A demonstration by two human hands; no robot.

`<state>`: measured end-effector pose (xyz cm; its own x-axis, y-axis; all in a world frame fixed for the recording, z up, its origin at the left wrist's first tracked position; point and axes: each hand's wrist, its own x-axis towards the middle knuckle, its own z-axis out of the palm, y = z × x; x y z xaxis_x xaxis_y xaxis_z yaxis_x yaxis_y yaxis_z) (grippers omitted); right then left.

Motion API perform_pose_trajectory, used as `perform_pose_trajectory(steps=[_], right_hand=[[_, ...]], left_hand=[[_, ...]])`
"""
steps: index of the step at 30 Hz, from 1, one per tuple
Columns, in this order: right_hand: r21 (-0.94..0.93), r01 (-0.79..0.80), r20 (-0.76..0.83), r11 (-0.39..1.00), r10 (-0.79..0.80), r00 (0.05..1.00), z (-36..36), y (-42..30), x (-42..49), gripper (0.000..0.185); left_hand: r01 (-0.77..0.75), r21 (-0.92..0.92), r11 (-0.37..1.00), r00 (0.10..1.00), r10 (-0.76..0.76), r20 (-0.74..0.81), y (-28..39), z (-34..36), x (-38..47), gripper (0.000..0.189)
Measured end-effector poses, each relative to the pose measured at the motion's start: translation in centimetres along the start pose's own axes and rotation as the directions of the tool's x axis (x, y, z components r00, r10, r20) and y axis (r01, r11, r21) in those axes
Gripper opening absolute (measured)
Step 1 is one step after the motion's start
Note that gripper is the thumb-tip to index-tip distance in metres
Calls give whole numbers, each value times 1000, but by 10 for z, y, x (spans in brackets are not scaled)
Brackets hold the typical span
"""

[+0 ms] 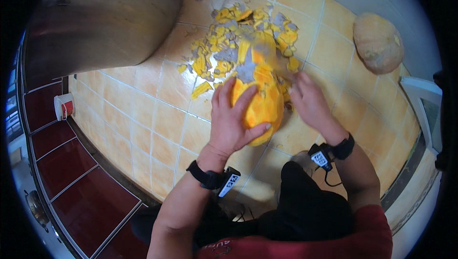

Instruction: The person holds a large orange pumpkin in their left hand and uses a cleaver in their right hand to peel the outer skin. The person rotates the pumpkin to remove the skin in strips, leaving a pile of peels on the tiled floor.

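A pumpkin [263, 105] with its skin mostly pared off, showing bright orange-yellow flesh, is before me above the tiled floor. My left hand [232, 116] grips its near left side, thumb and fingers spread over the flesh. On the pumpkin's right, my right hand [309, 98] is closed around a tool, likely a knife [281, 60], whose blade is smeared by motion over the far end. Greyish skin and yellow parings [225, 48] lie in a loose pile beyond and to the left of the pumpkin.
An unpeeled pumpkin [378, 43] lies by the wall at far right. A large metal vessel [107, 19] fills the upper left. Dark red tiles [93, 209] and a white bucket [64, 107] are at left. A white-framed panel [424, 108] stands at right.
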<state>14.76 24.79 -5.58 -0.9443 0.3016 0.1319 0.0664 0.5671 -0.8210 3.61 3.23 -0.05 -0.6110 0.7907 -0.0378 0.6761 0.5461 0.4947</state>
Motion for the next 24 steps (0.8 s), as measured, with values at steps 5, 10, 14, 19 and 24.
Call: perform_pose_trajectory(steps=[5,10,14,19,24], right_hand=[[144,-361,66,921,355,932,-18,5,-2,44],[-155,-84,56,984,94,994,-15,-22,-46,52],[-261,0,137,965,37,990,-7,-25,-64,52],[-253,41,111,967,-13,994,-2,-19,-61,54],[-248,81,92,965,-59,994,1,-16,-49,56]], left_hand=[[7,-16,1000,999,-6,46,-5,0,-4,86],[6,-89,996,994,4,113,-25,6,-1,87],[15,-50,999,986,-6,168,-42,12,-3,105],[161,-328,931,979,-109,174,-50,9,-10,106],[260,-256,931,935,-176,307,-48,-1,-6,96]])
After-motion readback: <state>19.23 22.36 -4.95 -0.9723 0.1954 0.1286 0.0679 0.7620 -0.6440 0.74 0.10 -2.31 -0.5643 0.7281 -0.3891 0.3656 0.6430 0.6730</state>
